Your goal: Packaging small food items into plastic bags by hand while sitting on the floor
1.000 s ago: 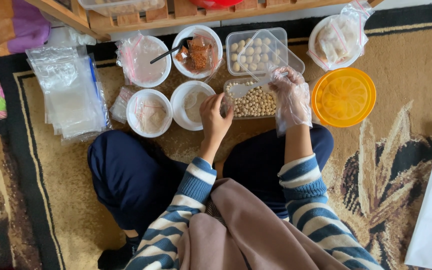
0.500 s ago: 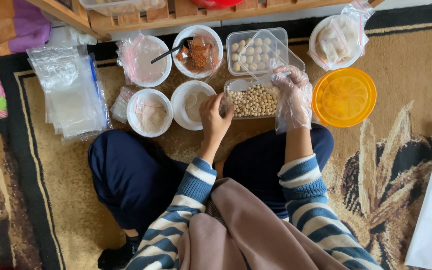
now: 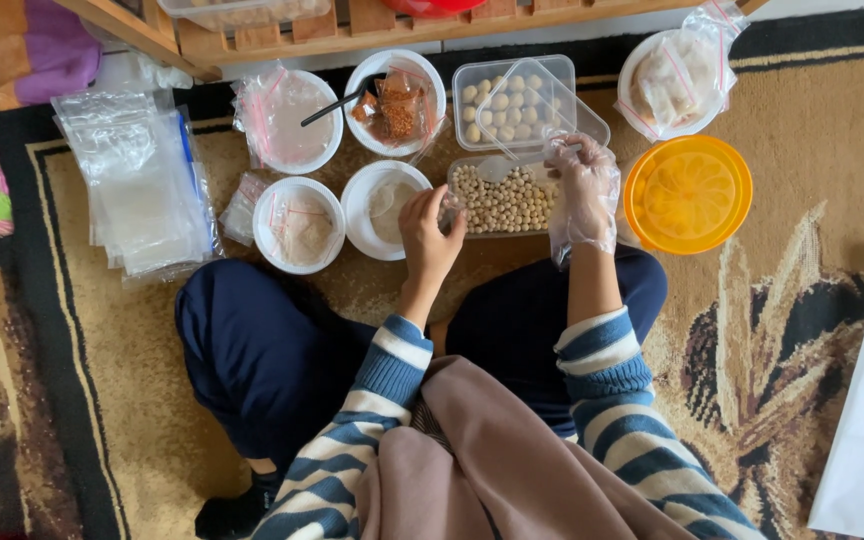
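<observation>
The bare left hand is curled, its fingertips pinched together on the crinkled edge of a small clear plastic bag at the left end of the clear rectangular plastic tub of small round beige balls. The right hand, in a loose transparent plastic glove, hangs half open over the tub's right end, fingers bent downward and touching its rim; whether it holds anything cannot be told. Just beyond the right hand lies a second clear tub of larger pale balls, its lid tilted over it. Left of the left hand, touching range, sits a white round bowl of pale powder, and further left a white bowl holding a bagged beige powder. Right of the gloved hand, just beside it, is an orange round plastic lid. Open patterned carpet lies right of that; the crossed navy-trousered legs close off room below both hands.
</observation>
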